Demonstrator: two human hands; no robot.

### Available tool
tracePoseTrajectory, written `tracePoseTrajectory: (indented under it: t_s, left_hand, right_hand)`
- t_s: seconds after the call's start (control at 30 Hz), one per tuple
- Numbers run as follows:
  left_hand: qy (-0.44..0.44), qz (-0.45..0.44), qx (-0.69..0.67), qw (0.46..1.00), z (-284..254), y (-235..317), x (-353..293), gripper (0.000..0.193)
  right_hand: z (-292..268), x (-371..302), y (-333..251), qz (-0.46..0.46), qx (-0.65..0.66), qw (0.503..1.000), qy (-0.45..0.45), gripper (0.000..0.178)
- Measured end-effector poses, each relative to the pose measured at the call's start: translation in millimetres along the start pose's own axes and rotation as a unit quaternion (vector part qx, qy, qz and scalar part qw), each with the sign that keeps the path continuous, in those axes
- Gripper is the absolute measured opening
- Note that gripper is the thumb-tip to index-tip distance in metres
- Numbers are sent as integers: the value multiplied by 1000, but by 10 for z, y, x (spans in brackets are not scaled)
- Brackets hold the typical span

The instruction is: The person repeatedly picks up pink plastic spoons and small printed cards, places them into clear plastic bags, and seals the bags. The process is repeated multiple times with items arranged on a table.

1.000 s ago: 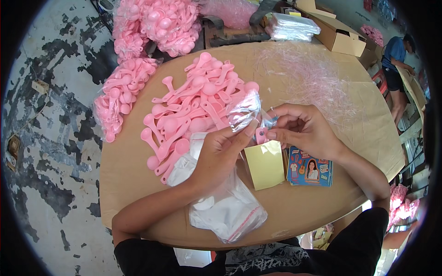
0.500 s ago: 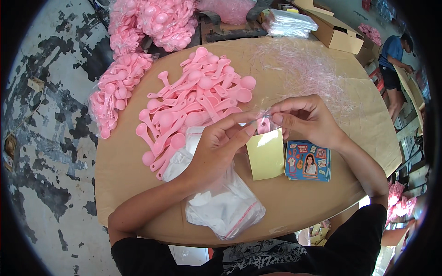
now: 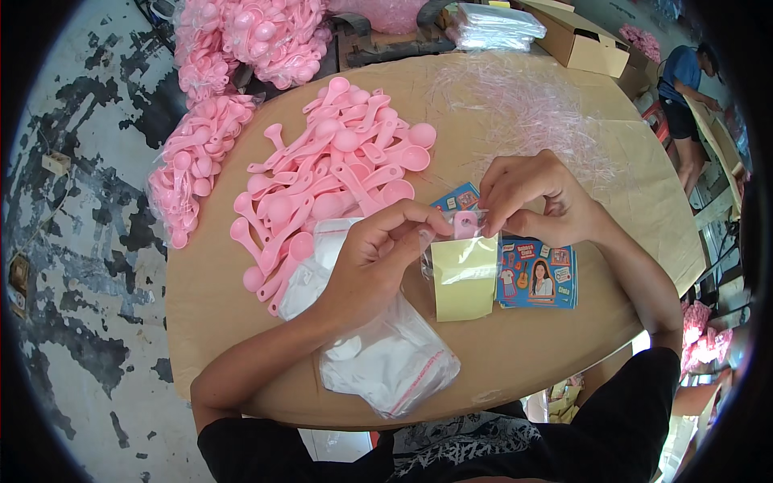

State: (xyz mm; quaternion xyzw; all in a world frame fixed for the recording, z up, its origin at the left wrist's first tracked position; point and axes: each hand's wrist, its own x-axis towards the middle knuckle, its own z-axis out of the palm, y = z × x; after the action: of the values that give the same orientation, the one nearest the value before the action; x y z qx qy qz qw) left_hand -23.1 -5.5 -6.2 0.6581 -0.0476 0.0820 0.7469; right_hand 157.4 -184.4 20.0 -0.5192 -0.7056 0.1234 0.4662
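Note:
Between my hands is a clear plastic bag [image 3: 427, 259] with a pale yellow card [image 3: 465, 283] inside it. The holed end of a pink spoon handle [image 3: 465, 222] shows above the card. My left hand [image 3: 377, 256] pinches the bag's upper left edge, and my right hand [image 3: 541, 200] grips its upper right corner. Just below my right hand lies a stack of blue printed cards [image 3: 538, 275]. Another blue card [image 3: 456, 196] shows partly behind the bag. Under my left forearm rests a packet of clear bags [image 3: 386, 354].
Pink measuring spoons [image 3: 338, 173] are heaped on the brown-covered table [image 3: 266, 362]. Shredded clear strips [image 3: 539, 113] spread at the back right. Bagged spoons [image 3: 201, 153] sit at the left edge. Wrapped clear sleeves [image 3: 495, 28] and a cardboard box [image 3: 580, 44] stand behind; a person [image 3: 683, 97] works far right.
My right hand has moved up and right, apart from the left, and the bag's top is spread wider between them. A blue card behind the bag has come into sight.

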Motion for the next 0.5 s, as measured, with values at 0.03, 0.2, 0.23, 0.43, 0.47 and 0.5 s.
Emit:
tracePoseTrajectory:
  t_s: [0.03,0.2,0.23,0.43,0.47,0.5]
  left_hand:
    - [0,0,0,1000,-7,25,-1,14]
    - [-4,-58,-140,988,26,88,0,3]
    - [-2,-57,-139,989,30,71,-4,3]
    - [-4,-39,20,999,83,45,-12,28]
    - [-2,-28,5,1000,77,-6,-12,31]
    - [-1,-18,-10,1000,80,-31,-13,34]
  right_hand:
    - [-1,-5,-4,0,0,1000,0,23]
    - [-3,-26,-26,16,-26,1000,0,25]
    - [3,-18,-25,14,-25,1000,-1,25]
    - [-29,-12,-13,1,-65,998,6,15]
    - [-76,-9,-11,-22,-152,988,27,21]
    - [-103,-11,-24,-45,-238,969,48,28]
